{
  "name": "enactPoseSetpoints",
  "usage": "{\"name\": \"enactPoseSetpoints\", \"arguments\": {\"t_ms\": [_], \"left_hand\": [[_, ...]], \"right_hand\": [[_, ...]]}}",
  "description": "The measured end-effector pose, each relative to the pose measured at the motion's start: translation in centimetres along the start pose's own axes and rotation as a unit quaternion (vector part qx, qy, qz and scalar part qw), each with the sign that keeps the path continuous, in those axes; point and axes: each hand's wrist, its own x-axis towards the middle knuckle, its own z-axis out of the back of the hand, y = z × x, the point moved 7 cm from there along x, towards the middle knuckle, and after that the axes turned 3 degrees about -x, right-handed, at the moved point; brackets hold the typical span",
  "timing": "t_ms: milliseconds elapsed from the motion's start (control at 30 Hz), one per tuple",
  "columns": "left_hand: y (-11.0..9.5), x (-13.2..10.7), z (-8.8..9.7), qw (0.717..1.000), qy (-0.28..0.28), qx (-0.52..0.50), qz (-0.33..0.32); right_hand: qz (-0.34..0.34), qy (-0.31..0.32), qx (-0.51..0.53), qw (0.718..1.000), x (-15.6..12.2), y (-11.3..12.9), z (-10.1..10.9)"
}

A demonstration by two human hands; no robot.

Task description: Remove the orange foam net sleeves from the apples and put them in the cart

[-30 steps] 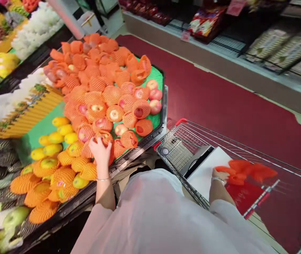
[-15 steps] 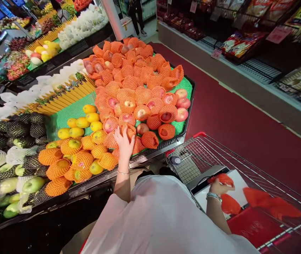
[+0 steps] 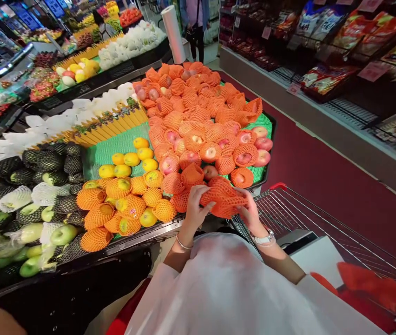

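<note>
An orange foam net sleeve (image 3: 224, 197) is stretched between my two hands at the front edge of the apple display. My left hand (image 3: 198, 204) grips its left side with closed fingers. The sleeve's right side is pinched by my right hand (image 3: 250, 214). Whether a fruit sits inside the sleeve, I cannot tell. Just beyond lie several apples in similar orange nets, among them a netted apple (image 3: 241, 177) and a netted apple (image 3: 193, 176) near my left fingers. Several bare pink apples (image 3: 262, 143) rest at the display's right corner.
Left of the apples are yellow-orange fruit (image 3: 128, 204) and green fruit in dark nets (image 3: 49, 160). A wire shopping cart (image 3: 281, 200) stands at my right, holding a white box (image 3: 318, 260) and more orange nets (image 3: 375, 284). Snack shelves (image 3: 323, 102) line the right; a person (image 3: 196, 23) stands behind.
My right hand has come from the cart to the display with an orange net. My left hand, formerly open on the apples, has moved beside it and now grips the net too.
</note>
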Motion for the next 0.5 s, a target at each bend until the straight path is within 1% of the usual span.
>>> {"name": "enactPoseSetpoints", "arguments": {"t_ms": [67,133,167,200,267,333,400,433,500], "left_hand": [[0.7,-0.6,1.7,0.997,-0.057,0.047,0.010],[1.7,-1.2,3.4,0.989,-0.116,0.081,0.043],[2.2,-1.5,4.0,0.985,-0.136,0.079,0.064],[2.6,-1.8,4.5,0.984,-0.144,0.061,0.085],[3.5,-2.2,4.6,0.984,-0.124,-0.016,0.127],[4.4,-2.5,3.9,0.975,-0.078,-0.111,0.174],[5.2,-2.9,2.5,0.954,-0.026,-0.197,0.226],[5.7,-3.1,1.7,0.939,-0.009,-0.234,0.253],[6.8,-3.6,0.2,0.909,-0.001,-0.288,0.301]], "right_hand": [[-0.005,-0.007,-0.014,1.000,0.3,0.0,-1.0],[-0.008,-0.022,-0.013,1.000,0.7,-0.1,-1.5],[-0.011,-0.029,-0.010,0.999,0.9,-0.2,-1.5],[-0.016,-0.035,-0.009,0.999,1.1,-0.4,-1.4],[-0.029,-0.035,-0.024,0.999,1.4,-0.7,-1.2],[-0.037,-0.025,-0.053,0.998,1.7,-0.9,-0.9],[-0.034,-0.019,-0.072,0.997,1.9,-1.0,-0.6],[-0.028,-0.018,-0.073,0.997,2.0,-0.9,-0.5],[-0.018,-0.017,-0.062,0.998,2.0,-0.8,-0.3]]}}
